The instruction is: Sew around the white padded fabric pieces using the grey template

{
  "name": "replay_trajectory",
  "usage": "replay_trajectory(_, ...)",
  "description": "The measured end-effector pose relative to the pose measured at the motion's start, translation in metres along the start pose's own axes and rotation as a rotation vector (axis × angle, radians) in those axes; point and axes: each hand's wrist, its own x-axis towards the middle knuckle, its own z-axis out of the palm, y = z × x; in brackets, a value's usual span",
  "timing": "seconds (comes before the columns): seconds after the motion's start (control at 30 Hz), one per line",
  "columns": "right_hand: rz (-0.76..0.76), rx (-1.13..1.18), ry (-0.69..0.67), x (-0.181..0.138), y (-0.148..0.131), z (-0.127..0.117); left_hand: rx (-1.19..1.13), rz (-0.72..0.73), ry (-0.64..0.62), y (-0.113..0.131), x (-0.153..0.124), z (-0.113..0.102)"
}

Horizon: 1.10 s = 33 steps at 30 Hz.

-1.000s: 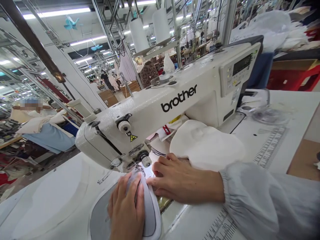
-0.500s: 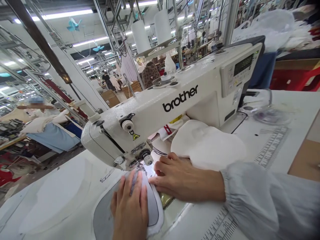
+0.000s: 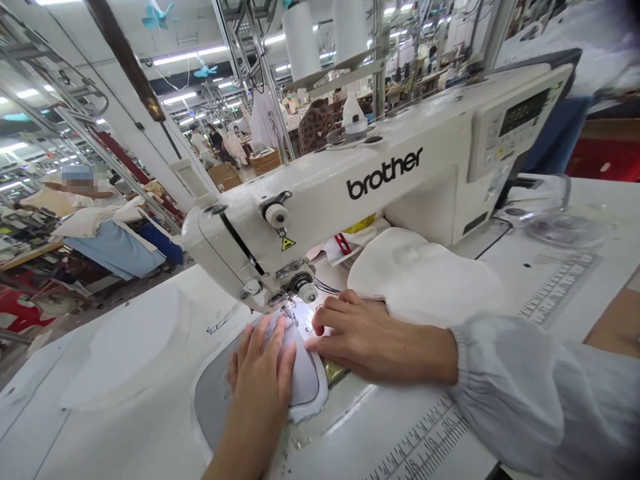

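Observation:
My left hand lies flat, fingers stretched out, on a grey fabric piece with a white edge under the needle of a white Brother sewing machine. My right hand rests on the fabric's right side just beside the presser foot, fingers curled down and pressed on the cloth. Both hands touch the same piece. The needle tip is hidden behind the machine head.
A stack of white fabric pieces lies behind my right hand. The white table has printed rulers. A clear plastic dish stands at the right. Thread cones rise behind the machine. A person works at the far left.
Both hands have slid the grey piece forward toward the needle, and the camera has come closer and lower over the machine.

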Motion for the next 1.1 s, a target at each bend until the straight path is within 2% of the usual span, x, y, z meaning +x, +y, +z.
replay_trajectory(0.2, -0.197, 0.2, 0.072, -0.009, -0.002, -0.001, -0.079, 0.087, -0.172, -0.016, 0.001, -0.031)
replay_trajectory(0.3, -0.232, 0.246, 0.069, -0.011, -0.005, -0.001, -0.087, 0.113, -0.184, -0.02, -0.002, -0.035)
replay_trajectory(0.63, -0.267, 0.237, 0.046, -0.015, -0.013, -0.001, -0.097, 0.202, 0.006, -0.024, -0.012, -0.018)
replay_trajectory(0.7, -0.266, 0.194, 0.047, -0.017, -0.015, -0.002, -0.101, 0.277, 0.089, -0.026, -0.015, -0.014)
replay_trajectory(0.77, -0.253, 0.149, 0.038, -0.019, -0.017, -0.003, -0.118, 0.42, 0.177, -0.028, -0.018, -0.009)
replay_trajectory(0.87, -0.236, 0.109, 0.022, -0.019, -0.018, -0.005, -0.162, 0.614, 0.225, -0.03, -0.018, -0.006)
replay_trajectory(1.1, -0.214, 0.064, 0.015, -0.017, -0.017, -0.006, 0.086, 0.714, 0.244, -0.028, -0.01, -0.013)
